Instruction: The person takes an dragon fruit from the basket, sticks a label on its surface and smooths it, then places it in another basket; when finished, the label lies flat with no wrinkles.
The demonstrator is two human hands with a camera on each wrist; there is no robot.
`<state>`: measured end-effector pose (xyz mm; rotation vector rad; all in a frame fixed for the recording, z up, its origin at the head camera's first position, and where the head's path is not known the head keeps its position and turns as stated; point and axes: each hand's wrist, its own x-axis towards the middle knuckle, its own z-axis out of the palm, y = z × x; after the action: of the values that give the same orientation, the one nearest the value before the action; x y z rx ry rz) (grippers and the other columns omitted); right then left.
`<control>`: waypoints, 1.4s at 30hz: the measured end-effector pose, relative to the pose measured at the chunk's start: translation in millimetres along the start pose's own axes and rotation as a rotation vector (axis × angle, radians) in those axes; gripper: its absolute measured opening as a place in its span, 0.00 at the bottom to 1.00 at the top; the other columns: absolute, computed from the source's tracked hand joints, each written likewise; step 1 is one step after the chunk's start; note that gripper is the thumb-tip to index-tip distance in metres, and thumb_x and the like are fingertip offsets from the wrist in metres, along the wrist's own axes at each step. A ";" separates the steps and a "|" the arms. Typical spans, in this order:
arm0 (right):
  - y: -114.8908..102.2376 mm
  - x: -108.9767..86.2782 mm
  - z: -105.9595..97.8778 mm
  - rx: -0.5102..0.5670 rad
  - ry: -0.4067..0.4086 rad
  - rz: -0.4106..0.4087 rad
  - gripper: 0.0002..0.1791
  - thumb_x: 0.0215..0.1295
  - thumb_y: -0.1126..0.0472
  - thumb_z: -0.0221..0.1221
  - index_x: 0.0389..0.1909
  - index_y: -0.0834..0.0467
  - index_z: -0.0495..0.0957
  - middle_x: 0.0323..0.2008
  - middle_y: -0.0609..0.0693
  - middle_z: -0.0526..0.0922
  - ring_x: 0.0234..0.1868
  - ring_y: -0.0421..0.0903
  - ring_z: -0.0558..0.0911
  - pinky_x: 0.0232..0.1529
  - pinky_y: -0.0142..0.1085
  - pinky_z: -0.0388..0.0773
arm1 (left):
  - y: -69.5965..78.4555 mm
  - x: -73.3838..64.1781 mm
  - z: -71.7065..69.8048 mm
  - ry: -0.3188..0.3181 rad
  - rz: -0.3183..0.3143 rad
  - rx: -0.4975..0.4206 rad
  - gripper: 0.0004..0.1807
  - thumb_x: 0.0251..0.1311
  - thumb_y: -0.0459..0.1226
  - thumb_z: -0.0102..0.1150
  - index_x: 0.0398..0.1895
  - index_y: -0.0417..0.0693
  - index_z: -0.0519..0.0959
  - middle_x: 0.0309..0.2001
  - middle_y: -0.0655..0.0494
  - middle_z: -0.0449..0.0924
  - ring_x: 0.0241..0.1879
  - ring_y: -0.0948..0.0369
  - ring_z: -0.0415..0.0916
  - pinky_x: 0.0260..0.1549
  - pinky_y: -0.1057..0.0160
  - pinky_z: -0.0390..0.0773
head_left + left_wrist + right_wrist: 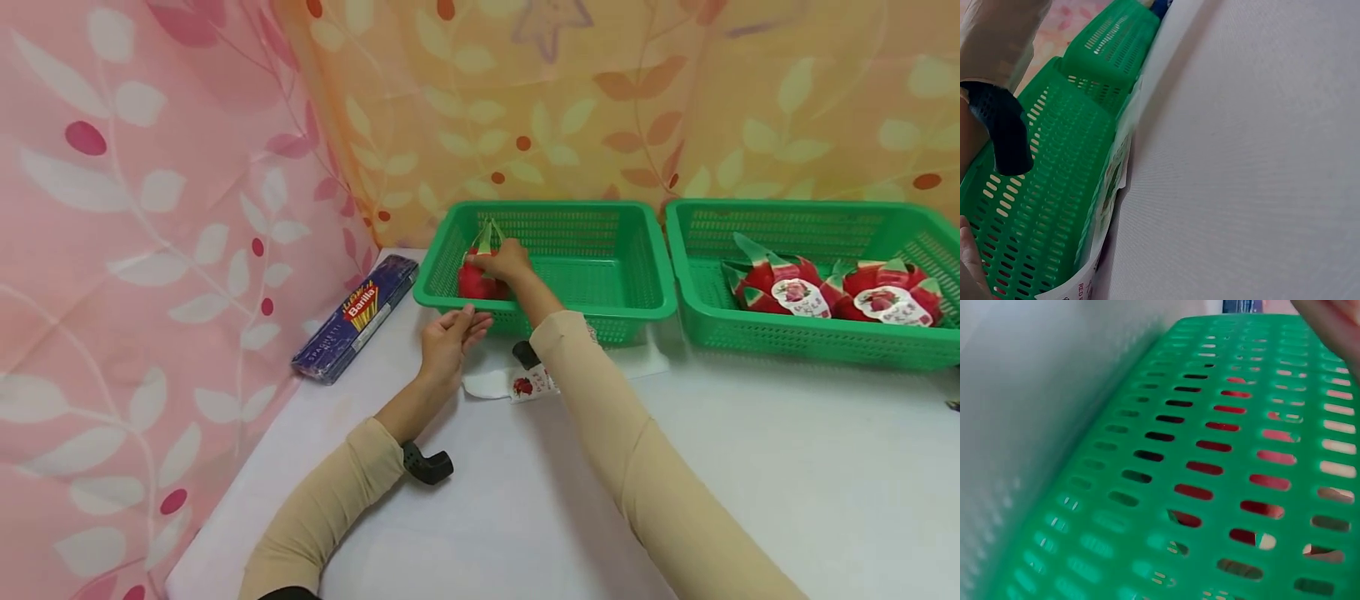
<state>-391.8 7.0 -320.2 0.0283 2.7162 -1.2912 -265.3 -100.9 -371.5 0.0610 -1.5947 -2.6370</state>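
A red dragon fruit [478,285] with green-tipped scales stands inside the left end of the green basket [633,312]. My right hand [508,262] reaches over the front rim and grips the fruit near its top. Just outside that rim is my left hand [446,340], thumb tip at the edge and fingers loosely bent. In the left wrist view, part of the left hand [969,256] appears beside the basket's slotted wall [1054,175]. Through the basket slots in the right wrist view, red patches of the dragon fruit [1213,447] show.
Two labelled dragon fruits [799,293] lie in a second green basket [810,333] to the right. A blue Barilla spaghetti box [356,317] lies at the left by the pink curtain [187,292]. Printed label paper [528,385] lies before the left basket, partly under the right arm.
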 end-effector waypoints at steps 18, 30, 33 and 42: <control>1.7 -3.5 -22.7 0.177 -0.245 0.041 0.39 0.62 0.55 0.57 0.70 0.60 0.50 0.67 0.55 0.59 0.44 0.48 0.73 0.55 0.51 0.73 | -1.4 -2.6 1.8 -0.027 0.010 -0.001 0.08 0.65 0.35 0.50 0.35 0.38 0.76 0.27 0.56 0.84 0.30 0.65 0.82 0.32 0.74 0.81; 13.1 -3.9 -52.7 0.153 -0.288 -0.158 0.39 0.60 0.56 0.59 0.70 0.55 0.52 0.66 0.56 0.62 0.20 0.43 0.62 0.34 0.40 0.73 | -1.1 -2.2 1.4 -0.028 0.005 0.015 0.08 0.65 0.35 0.49 0.33 0.40 0.76 0.27 0.55 0.84 0.30 0.65 0.82 0.32 0.74 0.81; 11.2 -7.4 -65.2 0.152 -0.289 -0.165 0.40 0.60 0.56 0.59 0.70 0.53 0.51 0.68 0.54 0.59 0.29 0.43 0.68 0.39 0.42 0.75 | -3.1 -2.0 2.3 -0.034 0.003 0.020 0.08 0.65 0.35 0.49 0.35 0.38 0.76 0.27 0.56 0.84 0.30 0.65 0.82 0.33 0.74 0.81; -12.4 -33.8 -120.0 0.197 -0.340 -0.162 0.41 0.62 0.56 0.57 0.72 0.50 0.46 0.70 0.52 0.52 0.64 0.50 0.64 0.50 0.44 0.75 | -1.8 -1.7 0.2 -0.029 0.007 0.005 0.08 0.64 0.35 0.50 0.33 0.39 0.75 0.27 0.56 0.84 0.30 0.65 0.82 0.33 0.74 0.81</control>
<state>-372.8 93.3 -231.4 -0.3642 2.3377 -1.4500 -263.7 -99.8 -372.9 0.0180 -1.6076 -2.6407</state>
